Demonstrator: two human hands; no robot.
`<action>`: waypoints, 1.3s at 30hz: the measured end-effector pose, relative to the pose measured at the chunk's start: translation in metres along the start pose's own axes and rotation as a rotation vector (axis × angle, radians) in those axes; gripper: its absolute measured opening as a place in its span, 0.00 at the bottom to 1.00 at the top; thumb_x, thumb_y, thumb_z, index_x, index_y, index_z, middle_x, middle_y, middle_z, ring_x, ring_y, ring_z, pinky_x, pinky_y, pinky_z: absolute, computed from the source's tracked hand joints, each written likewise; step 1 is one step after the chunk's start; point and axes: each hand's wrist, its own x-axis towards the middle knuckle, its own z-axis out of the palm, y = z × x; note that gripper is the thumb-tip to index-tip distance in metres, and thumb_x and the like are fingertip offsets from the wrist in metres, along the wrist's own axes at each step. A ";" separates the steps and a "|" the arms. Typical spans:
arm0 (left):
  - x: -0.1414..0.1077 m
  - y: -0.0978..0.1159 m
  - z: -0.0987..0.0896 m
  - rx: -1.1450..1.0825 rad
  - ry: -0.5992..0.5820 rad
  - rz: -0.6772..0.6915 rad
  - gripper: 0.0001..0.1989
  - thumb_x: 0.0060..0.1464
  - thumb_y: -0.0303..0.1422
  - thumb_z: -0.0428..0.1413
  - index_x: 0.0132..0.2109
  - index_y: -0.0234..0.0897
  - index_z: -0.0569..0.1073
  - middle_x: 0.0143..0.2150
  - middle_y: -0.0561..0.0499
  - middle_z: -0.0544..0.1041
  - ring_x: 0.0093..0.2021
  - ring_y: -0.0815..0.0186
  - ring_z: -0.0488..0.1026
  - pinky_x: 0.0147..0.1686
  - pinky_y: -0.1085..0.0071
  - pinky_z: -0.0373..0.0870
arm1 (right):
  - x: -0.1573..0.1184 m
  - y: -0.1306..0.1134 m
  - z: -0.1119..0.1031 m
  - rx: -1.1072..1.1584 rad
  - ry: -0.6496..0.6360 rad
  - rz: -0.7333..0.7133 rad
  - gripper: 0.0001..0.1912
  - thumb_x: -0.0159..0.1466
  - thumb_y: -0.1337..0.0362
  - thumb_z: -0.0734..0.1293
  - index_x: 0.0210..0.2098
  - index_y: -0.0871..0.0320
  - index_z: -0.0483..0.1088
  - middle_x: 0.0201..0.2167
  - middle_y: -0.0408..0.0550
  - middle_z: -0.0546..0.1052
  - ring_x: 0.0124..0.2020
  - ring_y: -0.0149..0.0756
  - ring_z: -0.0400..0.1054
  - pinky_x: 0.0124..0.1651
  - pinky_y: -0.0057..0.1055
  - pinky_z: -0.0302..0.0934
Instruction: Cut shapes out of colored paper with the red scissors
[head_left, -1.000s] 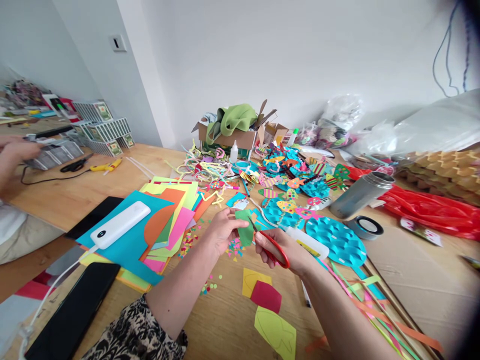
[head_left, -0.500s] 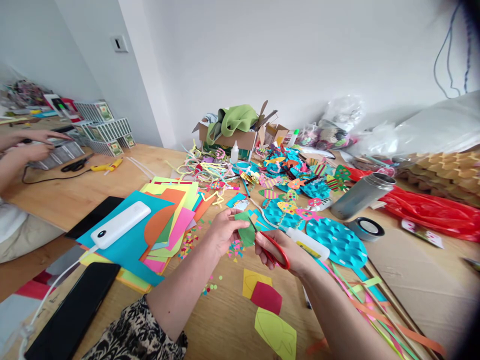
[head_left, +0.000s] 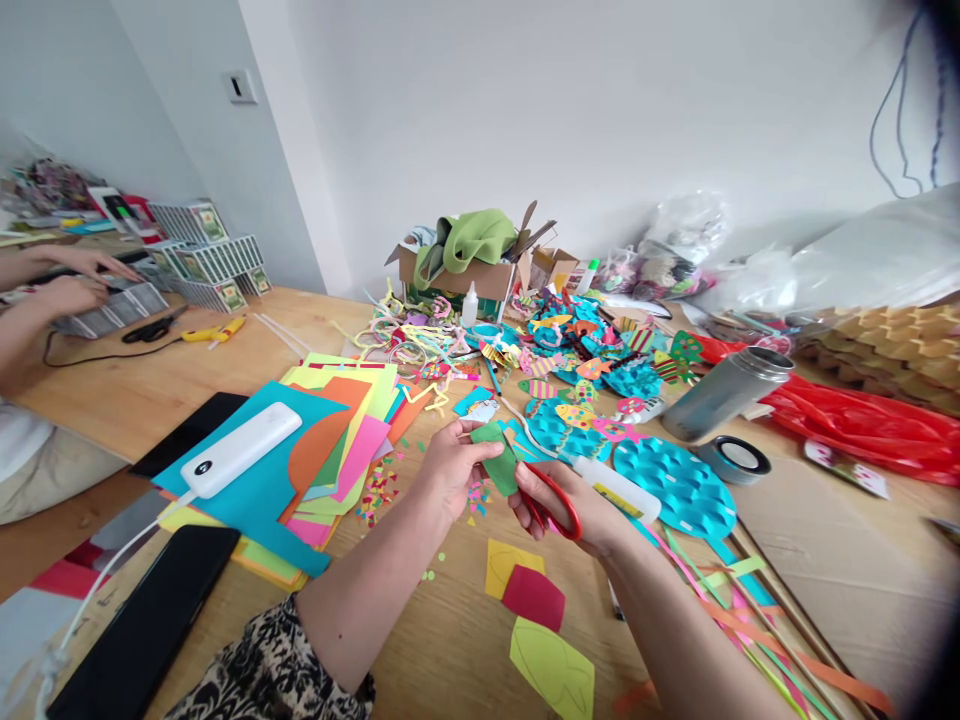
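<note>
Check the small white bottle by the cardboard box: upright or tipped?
Upright: the small white bottle has its narrow nozzle pointing up, body below.

My wooden table (head_left: 420, 640) carries a stack of coloured paper (head_left: 255, 510). Nearer me than the stack lies a black slab (head_left: 146, 625); small paper bits (head_left: 381, 487) are scattered just right of the stack. Farther right of it I have a yellow-green paper piece (head_left: 553, 668). Past the stack, to its left, lie black scissors (head_left: 154, 328) and a yellow tool (head_left: 214, 332); well to its right stands a metal flask (head_left: 724, 393).
</note>
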 end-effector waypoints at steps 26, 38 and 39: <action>-0.002 0.001 0.003 0.006 0.049 -0.016 0.18 0.33 0.20 0.64 0.35 0.34 0.69 0.26 0.51 0.76 0.25 0.68 0.72 0.26 0.73 0.68 | -0.001 -0.005 0.001 -0.034 0.032 -0.014 0.35 0.55 0.30 0.62 0.22 0.59 0.65 0.15 0.43 0.69 0.15 0.27 0.62 0.19 0.26 0.48; -0.001 0.001 0.003 0.017 0.034 -0.014 0.20 0.32 0.22 0.64 0.37 0.34 0.69 0.26 0.51 0.76 0.24 0.67 0.72 0.26 0.72 0.68 | -0.002 -0.006 0.002 -0.036 0.051 0.012 0.33 0.53 0.32 0.65 0.22 0.59 0.65 0.15 0.43 0.70 0.14 0.27 0.62 0.19 0.24 0.50; -0.001 0.001 0.003 0.016 0.032 -0.013 0.20 0.32 0.22 0.64 0.37 0.34 0.69 0.26 0.51 0.76 0.24 0.67 0.72 0.25 0.72 0.68 | -0.002 -0.007 0.002 -0.037 0.051 0.012 0.33 0.53 0.32 0.65 0.22 0.59 0.65 0.15 0.43 0.70 0.14 0.27 0.62 0.19 0.24 0.50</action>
